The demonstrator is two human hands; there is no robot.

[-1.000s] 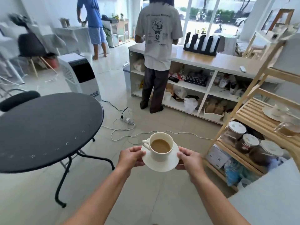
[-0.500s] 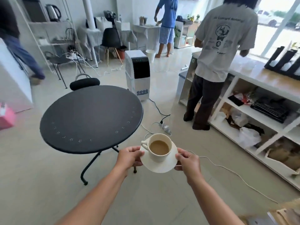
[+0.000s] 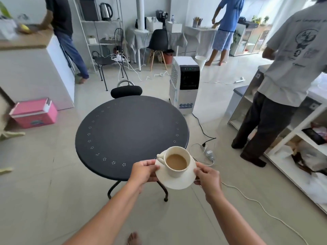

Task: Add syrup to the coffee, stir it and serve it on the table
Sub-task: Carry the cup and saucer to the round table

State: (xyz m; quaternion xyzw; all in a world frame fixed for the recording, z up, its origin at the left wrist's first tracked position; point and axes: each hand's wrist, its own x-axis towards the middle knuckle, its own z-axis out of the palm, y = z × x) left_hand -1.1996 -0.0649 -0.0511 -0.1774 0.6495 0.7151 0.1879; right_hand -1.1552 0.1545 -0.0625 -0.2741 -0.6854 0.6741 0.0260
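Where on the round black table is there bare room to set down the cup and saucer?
The whole top of the table is bare, from the near edge by the left hand across to the black chair. The saucer, held by both hands, right hand, is at the near right rim. The floor beyond is crowded with cables.

left hand: fingers pinched closed at 9 o'clock of the saucer | right hand: pinched at 3 o'clock | both forearms extended forward

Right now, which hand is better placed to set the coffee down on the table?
Left, marginally. Both hands grip the saucer, but the left hand already overlaps the black table; the right hand hangs over the floor.
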